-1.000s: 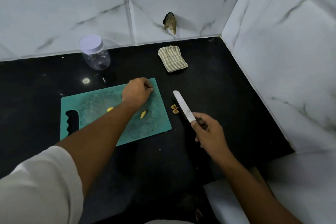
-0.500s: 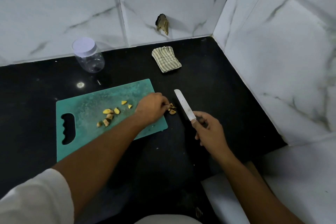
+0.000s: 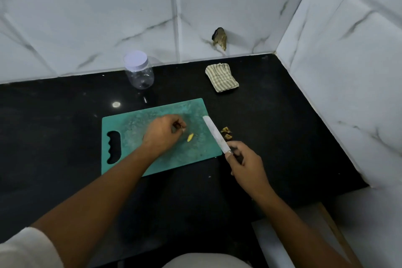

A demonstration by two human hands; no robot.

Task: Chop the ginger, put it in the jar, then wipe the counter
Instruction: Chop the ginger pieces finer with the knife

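A teal cutting board [image 3: 130, 128] lies on the black counter [image 3: 272, 115]. My left hand [image 3: 162, 135] hovers over the middle of the board, its fingertips pinched together on what looks like a small ginger bit. One yellow ginger piece [image 3: 190, 137] lies just right of that hand; other chopped pieces are hidden under it. My right hand [image 3: 244, 160] grips the knife [image 3: 214, 134] by its handle, with the blade lying over the board's right edge. A few ginger scraps [image 3: 226, 133] sit on the counter right of the blade. The clear jar [image 3: 139, 72], with its white lid on, stands at the back.
A folded striped cloth [image 3: 221, 77] lies at the back right near the tiled wall. White marble tile walls close the counter at the back and right. The counter's front edge runs below my arms.
My left hand drew back from the scraps at the board's right edge to the middle of the board. The knife shifted left, so its blade now lies over the board's right edge.
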